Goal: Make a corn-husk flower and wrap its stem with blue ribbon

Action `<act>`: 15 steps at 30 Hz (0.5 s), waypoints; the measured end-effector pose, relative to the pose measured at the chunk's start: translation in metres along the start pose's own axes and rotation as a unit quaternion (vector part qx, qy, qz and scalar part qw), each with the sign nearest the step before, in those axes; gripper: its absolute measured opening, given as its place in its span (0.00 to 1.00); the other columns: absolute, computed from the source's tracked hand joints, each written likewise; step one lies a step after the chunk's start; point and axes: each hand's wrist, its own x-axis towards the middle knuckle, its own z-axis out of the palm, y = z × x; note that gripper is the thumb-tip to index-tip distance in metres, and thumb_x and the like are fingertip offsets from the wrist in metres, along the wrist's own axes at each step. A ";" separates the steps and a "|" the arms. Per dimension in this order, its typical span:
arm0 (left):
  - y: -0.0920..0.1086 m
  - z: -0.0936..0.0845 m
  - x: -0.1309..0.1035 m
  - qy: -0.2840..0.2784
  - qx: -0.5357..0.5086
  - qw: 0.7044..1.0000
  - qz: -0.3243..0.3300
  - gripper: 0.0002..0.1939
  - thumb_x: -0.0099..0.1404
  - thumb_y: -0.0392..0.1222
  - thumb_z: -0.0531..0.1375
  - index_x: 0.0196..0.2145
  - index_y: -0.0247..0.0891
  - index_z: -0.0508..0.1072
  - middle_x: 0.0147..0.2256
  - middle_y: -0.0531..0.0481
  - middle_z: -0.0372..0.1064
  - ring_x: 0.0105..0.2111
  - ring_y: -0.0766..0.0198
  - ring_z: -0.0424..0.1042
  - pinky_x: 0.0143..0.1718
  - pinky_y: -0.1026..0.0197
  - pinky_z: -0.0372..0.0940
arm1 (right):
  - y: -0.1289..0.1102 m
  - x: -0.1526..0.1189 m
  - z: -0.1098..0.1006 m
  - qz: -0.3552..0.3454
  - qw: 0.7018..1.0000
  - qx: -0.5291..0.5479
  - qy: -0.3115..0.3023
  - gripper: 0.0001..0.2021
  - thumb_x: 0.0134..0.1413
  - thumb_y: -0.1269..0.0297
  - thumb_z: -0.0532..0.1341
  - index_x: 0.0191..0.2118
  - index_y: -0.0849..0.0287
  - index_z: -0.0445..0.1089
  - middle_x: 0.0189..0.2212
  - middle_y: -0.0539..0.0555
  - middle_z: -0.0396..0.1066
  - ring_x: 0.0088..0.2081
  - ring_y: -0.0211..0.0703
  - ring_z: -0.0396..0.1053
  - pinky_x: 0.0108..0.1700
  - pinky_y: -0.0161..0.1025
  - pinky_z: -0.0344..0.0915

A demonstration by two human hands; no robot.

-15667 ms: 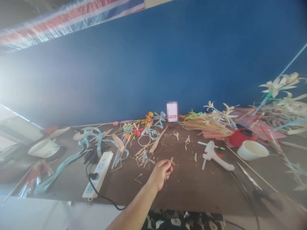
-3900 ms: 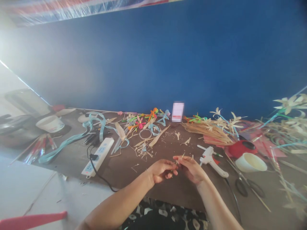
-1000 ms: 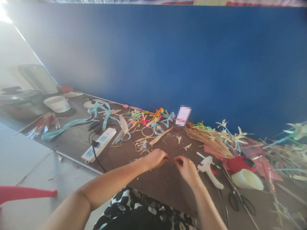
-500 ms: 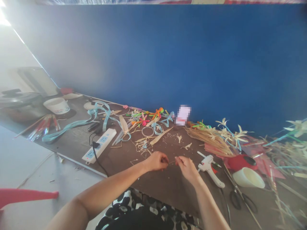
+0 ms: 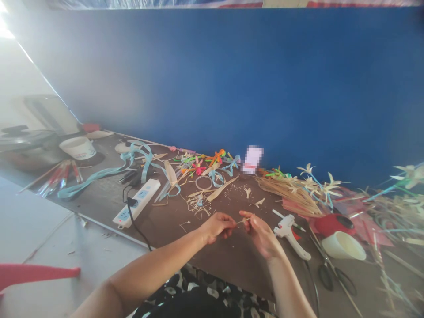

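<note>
Between my two hands runs a thin straw-coloured strand (image 5: pixel 242 221), held just above the brown table (image 5: pixel 212 260). My left hand (image 5: pixel 217 227) pinches its left end, fingers curled inward. At the other end, my right hand (image 5: pixel 261 233) has closed thumb and fingers on the strand. Beyond my left hand lie loose straw scraps (image 5: pixel 198 205). A white hot glue gun (image 5: pixel 288 229) rests just right of my right hand, with scissors (image 5: pixel 336 274) farther right.
A power strip (image 5: pixel 137 203) with a plugged-in black cord lies on the left, near blue ribbon (image 5: pixel 96 179). Dried stalks (image 5: pixel 291 194), pale flowers (image 5: pixel 331 185) and a white cup (image 5: pixel 343 245) stand to the right. A blue partition (image 5: pixel 212 88) rises behind.
My right hand has turned, its fingers lifting and opening more toward me. My left hand has moved slightly right, and the strand shows more plainly between them.
</note>
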 end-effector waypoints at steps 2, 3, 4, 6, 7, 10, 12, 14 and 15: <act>-0.001 0.001 0.000 -0.005 -0.037 0.999 -0.022 0.08 0.48 0.42 0.58 0.24 0.34 0.69 0.13 0.57 0.59 0.12 0.74 0.54 0.14 0.70 0.48 | 0.002 -0.001 0.002 0.006 0.999 0.036 -0.018 0.21 0.41 0.57 0.61 0.43 0.59 0.66 0.24 0.49 0.64 0.24 0.35 0.59 0.28 0.33 0.57; -0.001 0.001 0.000 -0.007 -0.047 0.998 -0.031 0.08 0.48 0.42 0.59 0.24 0.34 0.69 0.13 0.57 0.59 0.13 0.75 0.55 0.14 0.70 0.47 | 0.003 -0.001 0.002 0.009 0.999 0.038 -0.009 0.19 0.40 0.58 0.62 0.42 0.59 0.68 0.24 0.49 0.65 0.24 0.34 0.59 0.29 0.33 0.57; -0.001 0.002 0.000 -0.009 -0.055 0.998 -0.039 0.08 0.48 0.42 0.59 0.24 0.34 0.68 0.13 0.57 0.59 0.13 0.75 0.55 0.15 0.70 0.47 | 0.005 0.000 0.003 0.010 0.999 0.034 0.009 0.17 0.40 0.59 0.62 0.39 0.60 0.69 0.22 0.49 0.65 0.23 0.34 0.59 0.28 0.34 0.57; 0.001 0.003 -0.003 -0.018 -0.063 0.997 -0.050 0.09 0.47 0.43 0.60 0.24 0.33 0.69 0.13 0.56 0.59 0.13 0.75 0.55 0.15 0.70 0.47 | 0.009 0.003 0.003 0.000 0.999 0.011 0.049 0.12 0.40 0.58 0.62 0.30 0.61 0.72 0.20 0.49 0.66 0.22 0.35 0.60 0.28 0.34 0.57; 0.001 0.004 -0.004 -0.024 -0.057 0.997 -0.050 0.10 0.47 0.43 0.60 0.24 0.33 0.69 0.13 0.56 0.59 0.13 0.74 0.56 0.15 0.70 0.47 | 0.011 0.004 0.003 -0.010 0.998 -0.004 0.066 0.10 0.40 0.58 0.62 0.27 0.61 0.71 0.19 0.49 0.66 0.22 0.35 0.60 0.28 0.34 0.56; 0.003 0.005 -0.008 -0.047 -0.040 0.997 -0.038 0.11 0.46 0.43 0.61 0.24 0.31 0.69 0.14 0.55 0.61 0.13 0.74 0.57 0.16 0.69 0.50 | 0.014 0.008 0.004 -0.042 0.993 -0.041 0.102 0.11 0.39 0.59 0.63 0.18 0.61 0.67 0.16 0.47 0.63 0.21 0.35 0.59 0.27 0.33 0.55; 0.003 0.005 -0.010 -0.055 -0.044 0.997 -0.033 0.11 0.46 0.43 0.61 0.25 0.31 0.69 0.15 0.54 0.63 0.14 0.73 0.59 0.17 0.68 0.52 | 0.015 0.010 0.003 -0.052 0.990 -0.050 0.120 0.13 0.39 0.59 0.63 0.15 0.60 0.63 0.13 0.45 0.60 0.19 0.33 0.56 0.25 0.32 0.53; 0.003 0.004 -0.011 -0.060 -0.057 0.996 -0.036 0.12 0.46 0.43 0.62 0.25 0.30 0.69 0.16 0.53 0.64 0.15 0.72 0.61 0.17 0.68 0.52 | 0.017 0.011 0.002 -0.061 0.987 -0.047 0.138 0.14 0.39 0.59 0.62 0.14 0.60 0.61 0.12 0.44 0.56 0.18 0.31 0.53 0.24 0.31 0.51; 0.003 0.003 -0.012 -0.063 -0.070 0.995 -0.040 0.11 0.47 0.43 0.62 0.25 0.30 0.69 0.17 0.53 0.64 0.15 0.72 0.61 0.17 0.68 0.52 | 0.018 0.012 0.002 -0.065 0.986 -0.043 0.146 0.15 0.40 0.60 0.62 0.14 0.60 0.60 0.12 0.43 0.55 0.17 0.31 0.52 0.23 0.31 0.50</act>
